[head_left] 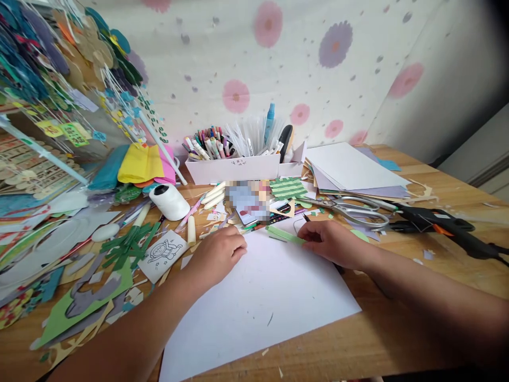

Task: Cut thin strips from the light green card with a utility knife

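Observation:
A large white sheet of paper (258,302) lies on the wooden table (397,329) in front of me. My left hand (217,254) rests on its upper left part with the fingers curled closed; what they hold, if anything, is hidden. My right hand (332,241) is at the sheet's upper right and pinches one end of a light green paper strip (284,234) that lies along the sheet's top edge. A dark pen tip (306,217) shows just above the right hand.
Silver scissors (353,207) and a black glue gun (437,223) lie to the right. A white box of pens (234,164) stands at the back, a white thread spool (170,201) and green paper scraps (127,244) at the left. Stacked paper sheets (350,170) sit behind.

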Motion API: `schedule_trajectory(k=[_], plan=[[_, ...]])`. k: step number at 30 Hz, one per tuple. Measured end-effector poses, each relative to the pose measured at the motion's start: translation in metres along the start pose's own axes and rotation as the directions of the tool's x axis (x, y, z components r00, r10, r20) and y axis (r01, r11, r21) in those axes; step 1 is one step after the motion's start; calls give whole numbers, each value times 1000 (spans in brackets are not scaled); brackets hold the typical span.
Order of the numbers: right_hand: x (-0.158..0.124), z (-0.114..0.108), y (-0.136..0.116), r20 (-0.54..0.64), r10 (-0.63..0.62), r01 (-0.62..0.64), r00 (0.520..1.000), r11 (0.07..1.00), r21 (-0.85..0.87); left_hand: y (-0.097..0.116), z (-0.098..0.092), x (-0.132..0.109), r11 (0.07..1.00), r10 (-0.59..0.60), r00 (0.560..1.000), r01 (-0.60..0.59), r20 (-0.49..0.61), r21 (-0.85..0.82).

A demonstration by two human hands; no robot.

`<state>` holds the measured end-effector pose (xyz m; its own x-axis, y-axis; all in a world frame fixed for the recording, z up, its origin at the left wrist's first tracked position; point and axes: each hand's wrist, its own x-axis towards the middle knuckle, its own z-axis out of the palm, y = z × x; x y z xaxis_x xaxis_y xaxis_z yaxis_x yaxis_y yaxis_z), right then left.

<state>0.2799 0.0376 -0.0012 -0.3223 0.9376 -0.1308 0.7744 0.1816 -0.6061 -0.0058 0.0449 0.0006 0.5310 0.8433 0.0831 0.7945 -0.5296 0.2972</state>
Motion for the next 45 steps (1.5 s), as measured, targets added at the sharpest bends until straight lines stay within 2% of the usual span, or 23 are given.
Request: schedule_trajectory(k=[18,23,27,31,37,45], plan=[[3,5,1,-4,53,-53,999,998,38,-2,7,8,999,-3,999,1,-49,-38],[2,5,3,-3,42,-42,999,998,37,-1,2,4,994,87,996,-87,-2,-60],[2,6,6,-9,22,-22,1000,999,35,4,-6,-5,981,189,979,-184,82,-59],[2,7,8,-20,7,-7,1000,1000,23,8,-10,-9,970,242,963,-239,118,-40],[0,9,5,-47,4,-5,999,1000,-10,11,-2,-4,983,168,980,-158,109,-93],[-1,11,3,-66,-4,1,998,999,-39,15,2,-2,996,58,994,-51,94,-78]])
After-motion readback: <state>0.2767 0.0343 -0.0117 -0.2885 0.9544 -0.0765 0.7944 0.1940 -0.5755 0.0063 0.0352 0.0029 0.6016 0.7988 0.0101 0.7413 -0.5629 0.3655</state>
